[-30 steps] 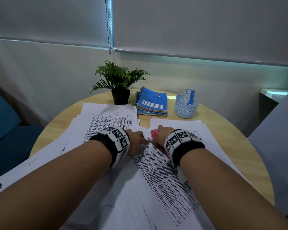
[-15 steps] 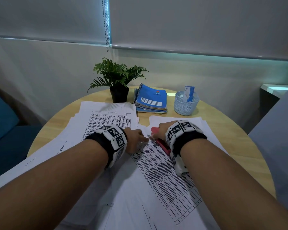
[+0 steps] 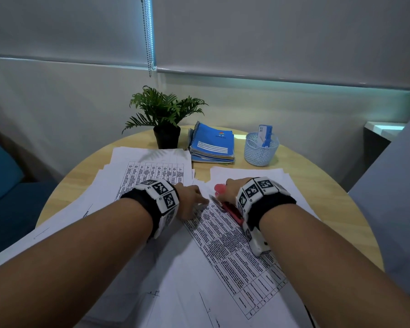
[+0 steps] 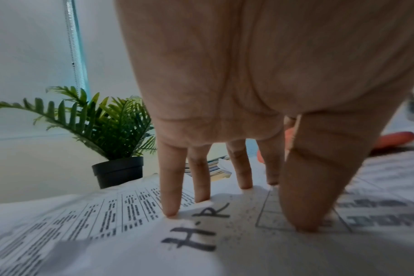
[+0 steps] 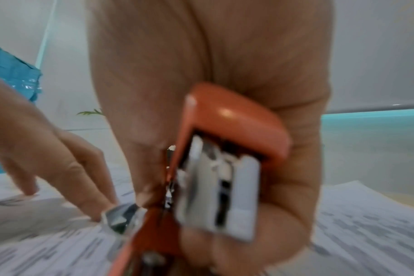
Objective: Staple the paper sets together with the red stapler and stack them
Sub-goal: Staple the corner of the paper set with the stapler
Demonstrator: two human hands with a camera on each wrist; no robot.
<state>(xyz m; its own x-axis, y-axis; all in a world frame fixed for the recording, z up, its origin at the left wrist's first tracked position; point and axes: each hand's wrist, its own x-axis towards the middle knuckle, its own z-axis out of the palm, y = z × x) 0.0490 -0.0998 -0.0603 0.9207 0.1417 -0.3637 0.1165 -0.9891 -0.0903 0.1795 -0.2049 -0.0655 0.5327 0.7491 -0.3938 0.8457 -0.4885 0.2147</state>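
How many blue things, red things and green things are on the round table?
Blue: 3, the notebook stack, the mesh basket and the small box standing in it
Red: 1, the stapler
Green: 1, the plant
Total: 5

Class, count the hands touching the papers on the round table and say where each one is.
2. The left hand presses its fingertips on the printed paper set; the right hand holds the red stapler at that set's corner.
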